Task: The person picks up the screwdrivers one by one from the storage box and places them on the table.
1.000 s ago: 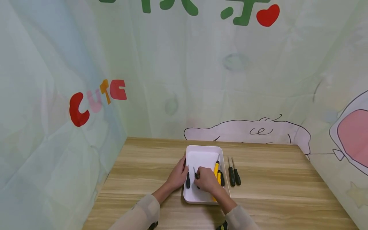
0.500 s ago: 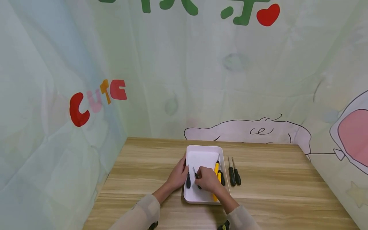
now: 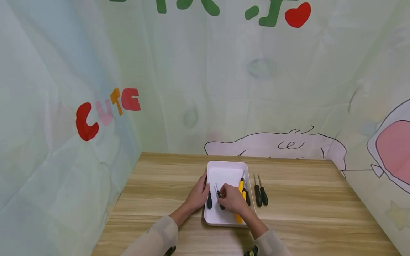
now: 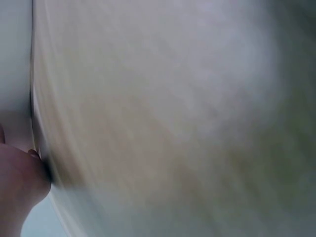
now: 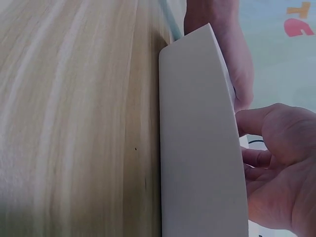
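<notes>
My left hand (image 3: 196, 195) grips the left side of a white tray (image 3: 226, 165), thumb at the rim. Inside the tray, my right hand (image 3: 232, 198) pinches a small screwdriver with a dark handle (image 3: 219, 195); the fingers hide part of it. Two thin shafts show close together just beyond those fingertips. A black-handled screwdriver (image 3: 209, 201) lies left of them, along the tray wall. In the right wrist view, the tray's outer wall (image 5: 200, 138) hides what the right fingers (image 5: 254, 121) hold. The left wrist view is blurred, with part of the left hand (image 4: 19, 180) at its edge.
Several yellow-handled screwdrivers (image 3: 241, 184) and another black one (image 3: 248, 199) lie along the tray's right side. Two black-handled screwdrivers (image 3: 258, 195) rest on the wooden table (image 3: 298, 199) to its right. Printed fabric (image 3: 179, 85) hangs behind and at the sides.
The right hand has shifted slightly to the right, and two thin shafts show by its fingertips where one showed before. The left hand stays at the tray.
</notes>
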`<move>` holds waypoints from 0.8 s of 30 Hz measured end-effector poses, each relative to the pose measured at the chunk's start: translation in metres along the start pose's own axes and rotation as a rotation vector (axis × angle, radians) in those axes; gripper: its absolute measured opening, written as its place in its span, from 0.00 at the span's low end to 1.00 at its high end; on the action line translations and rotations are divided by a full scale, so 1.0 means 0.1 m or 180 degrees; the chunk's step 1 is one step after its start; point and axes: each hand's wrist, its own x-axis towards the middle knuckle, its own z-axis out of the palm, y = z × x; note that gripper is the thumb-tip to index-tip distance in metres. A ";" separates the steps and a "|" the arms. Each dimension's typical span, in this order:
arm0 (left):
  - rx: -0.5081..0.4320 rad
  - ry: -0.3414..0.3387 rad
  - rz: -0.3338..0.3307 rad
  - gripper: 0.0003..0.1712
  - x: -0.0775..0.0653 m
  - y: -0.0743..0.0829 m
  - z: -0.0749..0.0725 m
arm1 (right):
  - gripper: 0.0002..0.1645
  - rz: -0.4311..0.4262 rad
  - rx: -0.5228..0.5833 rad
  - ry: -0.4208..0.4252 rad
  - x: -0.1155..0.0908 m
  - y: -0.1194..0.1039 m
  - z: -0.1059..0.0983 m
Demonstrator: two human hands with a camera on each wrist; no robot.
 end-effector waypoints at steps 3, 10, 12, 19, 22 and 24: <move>0.0013 -0.0003 -0.0039 0.33 0.00 -0.01 0.00 | 0.13 -0.0045 0.0061 0.0007 0.00 0.01 -0.01; 0.0036 0.0005 -0.0036 0.33 0.02 -0.05 0.00 | 0.12 -0.0218 0.0173 0.0095 -0.02 0.04 -0.02; 0.0025 0.0006 -0.0034 0.33 0.02 -0.06 0.00 | 0.12 -0.0280 0.0209 0.0148 -0.02 0.05 -0.04; 0.0016 0.0036 -0.0008 0.33 0.03 -0.05 0.01 | 0.12 -0.0245 0.0289 0.0214 -0.01 0.02 -0.16; 0.0007 0.0023 -0.0033 0.33 0.03 -0.05 0.01 | 0.11 -0.0239 0.0305 0.0256 -0.02 0.02 -0.21; -0.0004 0.0013 -0.0040 0.33 0.03 -0.04 0.01 | 0.11 -0.0244 0.0325 0.0281 -0.03 0.03 -0.23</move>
